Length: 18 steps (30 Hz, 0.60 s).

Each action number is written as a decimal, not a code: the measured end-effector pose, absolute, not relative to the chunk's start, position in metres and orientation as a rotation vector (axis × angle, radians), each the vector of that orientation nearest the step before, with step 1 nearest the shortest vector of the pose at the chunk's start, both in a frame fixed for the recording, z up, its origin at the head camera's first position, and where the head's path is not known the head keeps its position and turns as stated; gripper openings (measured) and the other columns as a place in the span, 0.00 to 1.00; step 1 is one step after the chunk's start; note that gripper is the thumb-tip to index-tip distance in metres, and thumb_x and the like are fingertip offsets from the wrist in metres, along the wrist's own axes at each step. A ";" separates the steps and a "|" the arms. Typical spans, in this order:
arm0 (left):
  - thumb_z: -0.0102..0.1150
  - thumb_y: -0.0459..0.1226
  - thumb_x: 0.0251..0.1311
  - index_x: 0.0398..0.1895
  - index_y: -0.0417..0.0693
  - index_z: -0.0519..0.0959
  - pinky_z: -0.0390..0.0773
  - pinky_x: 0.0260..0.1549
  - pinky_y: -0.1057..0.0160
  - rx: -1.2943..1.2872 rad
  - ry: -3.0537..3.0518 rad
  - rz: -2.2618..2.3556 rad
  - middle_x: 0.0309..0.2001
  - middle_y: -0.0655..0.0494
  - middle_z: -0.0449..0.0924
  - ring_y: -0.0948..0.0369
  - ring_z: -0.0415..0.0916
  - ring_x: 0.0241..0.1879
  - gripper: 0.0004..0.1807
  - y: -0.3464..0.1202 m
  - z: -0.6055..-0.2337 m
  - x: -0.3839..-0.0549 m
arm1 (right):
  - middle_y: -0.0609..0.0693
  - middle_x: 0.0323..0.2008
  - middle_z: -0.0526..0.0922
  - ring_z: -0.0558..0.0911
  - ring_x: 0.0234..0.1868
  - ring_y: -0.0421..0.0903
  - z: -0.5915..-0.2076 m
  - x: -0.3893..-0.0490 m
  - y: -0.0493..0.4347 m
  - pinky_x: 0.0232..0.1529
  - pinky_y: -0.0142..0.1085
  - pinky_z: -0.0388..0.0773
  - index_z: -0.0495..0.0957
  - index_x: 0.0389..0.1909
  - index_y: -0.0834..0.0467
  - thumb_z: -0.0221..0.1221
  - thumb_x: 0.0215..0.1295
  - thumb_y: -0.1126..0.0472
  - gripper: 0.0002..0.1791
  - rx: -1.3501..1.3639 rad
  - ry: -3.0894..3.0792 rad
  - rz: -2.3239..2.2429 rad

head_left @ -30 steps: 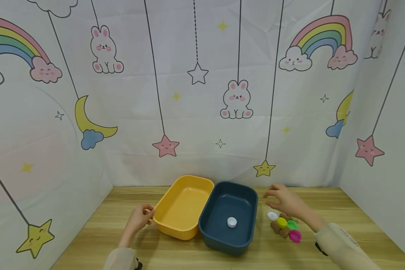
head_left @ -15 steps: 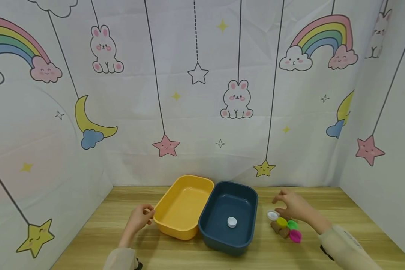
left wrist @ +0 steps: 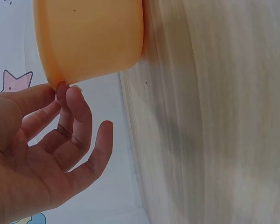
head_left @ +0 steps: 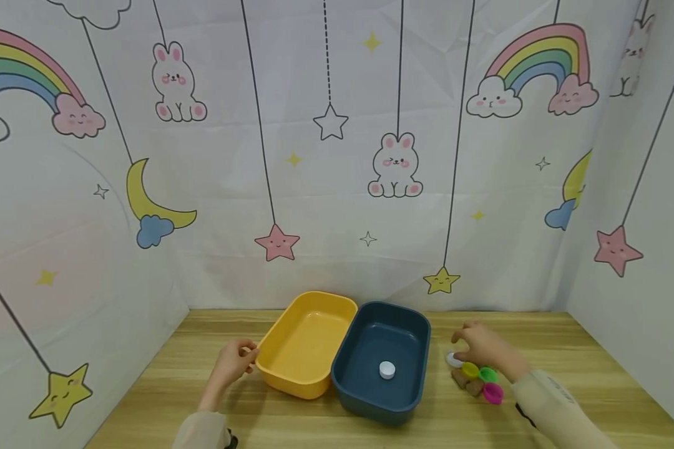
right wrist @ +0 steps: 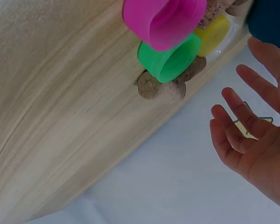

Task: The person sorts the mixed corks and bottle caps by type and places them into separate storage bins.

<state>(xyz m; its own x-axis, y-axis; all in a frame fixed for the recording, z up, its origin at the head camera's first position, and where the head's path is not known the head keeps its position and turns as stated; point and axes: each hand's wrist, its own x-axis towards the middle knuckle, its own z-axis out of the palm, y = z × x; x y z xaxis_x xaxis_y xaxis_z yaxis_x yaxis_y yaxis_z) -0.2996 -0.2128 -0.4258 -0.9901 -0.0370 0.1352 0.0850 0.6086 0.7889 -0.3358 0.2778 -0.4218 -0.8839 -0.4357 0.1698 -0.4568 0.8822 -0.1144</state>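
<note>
With thumb and fingertips my left hand (head_left: 231,363) pinches the near left rim of a yellow tub (head_left: 302,388); the left wrist view shows the fingertips (left wrist: 76,95) at that rim. My right hand (head_left: 485,350), fingers loosely bent and holding nothing, hovers over the far side of a small pile. In the pile lie a white bottle cap (head_left: 452,360), partly covered by the hand, a yellow cap (head_left: 470,370), a green cap (right wrist: 170,58), a pink cap (right wrist: 165,21) and several brown corks (right wrist: 149,86).
A dark blue tub (head_left: 379,408) stands against the yellow one, between it and the pile. Inside it lies another white cap (head_left: 387,370). A printed white curtain (head_left: 337,268) closes off the back and sides of the wooden table (head_left: 292,430).
My right hand has moved away from the blue tub's far corner and come down over the pile, now overlapping the white cap. My left hand stays at the yellow rim.
</note>
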 end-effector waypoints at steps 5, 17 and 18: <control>0.50 0.29 0.57 0.32 0.30 0.75 0.76 0.21 0.58 -0.038 -2.697 -1.333 0.21 0.47 0.75 0.59 0.73 0.17 0.07 -0.213 -0.426 -0.300 | 0.54 0.35 0.77 0.73 0.36 0.50 -0.428 -0.340 0.274 0.37 0.45 0.74 0.79 0.34 0.59 0.67 0.44 0.56 0.16 0.646 -2.973 0.204; 0.51 0.29 0.56 0.32 0.31 0.75 0.77 0.22 0.58 -0.005 -2.696 -1.340 0.20 0.48 0.75 0.59 0.72 0.17 0.07 -0.213 -0.427 -0.300 | 0.55 0.36 0.76 0.73 0.39 0.54 -0.433 -0.340 0.266 0.37 0.52 0.72 0.79 0.35 0.58 0.67 0.42 0.56 0.17 0.606 -3.009 0.146; 0.51 0.29 0.56 0.32 0.31 0.75 0.77 0.22 0.58 -0.002 -2.695 -1.343 0.20 0.48 0.75 0.59 0.72 0.16 0.07 -0.213 -0.427 -0.300 | 0.55 0.35 0.76 0.73 0.39 0.54 -0.434 -0.340 0.266 0.37 0.53 0.71 0.79 0.35 0.59 0.67 0.42 0.56 0.17 0.609 -3.007 0.141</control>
<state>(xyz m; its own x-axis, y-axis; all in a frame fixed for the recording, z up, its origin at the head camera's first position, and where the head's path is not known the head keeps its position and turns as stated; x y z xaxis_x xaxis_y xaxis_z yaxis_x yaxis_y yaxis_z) -0.3004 -0.2127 -0.4269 -0.9914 -0.0569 0.1177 0.0597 0.6039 0.7948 -0.3401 0.2661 -0.4336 -0.9189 -0.3848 0.0869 -0.3912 0.9172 -0.0760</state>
